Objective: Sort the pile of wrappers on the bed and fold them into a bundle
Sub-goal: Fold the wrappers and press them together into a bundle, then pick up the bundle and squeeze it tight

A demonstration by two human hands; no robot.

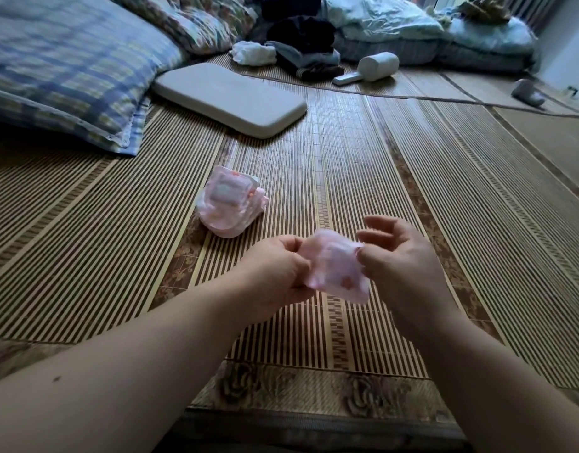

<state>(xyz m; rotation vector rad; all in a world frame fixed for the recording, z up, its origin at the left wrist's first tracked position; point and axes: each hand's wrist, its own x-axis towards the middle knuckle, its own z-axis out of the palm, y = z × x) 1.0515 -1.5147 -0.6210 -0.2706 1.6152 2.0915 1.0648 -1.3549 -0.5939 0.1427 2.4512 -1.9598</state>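
A pink wrapper (335,266) is stretched between both my hands a little above the bamboo mat (363,165). My left hand (275,273) pinches its left edge. My right hand (402,259) pinches its right edge with thumb and forefinger, the other fingers spread. A small pile of pink wrappers (230,202) lies on the mat, just beyond and to the left of my hands.
A flat grey pad (229,98) lies beyond the pile, with a blue plaid pillow (62,70) at the far left. Dark clothes (304,44), a white cloth (252,52), a white handheld device (369,68) and pale blue bedding (412,24) sit at the back.
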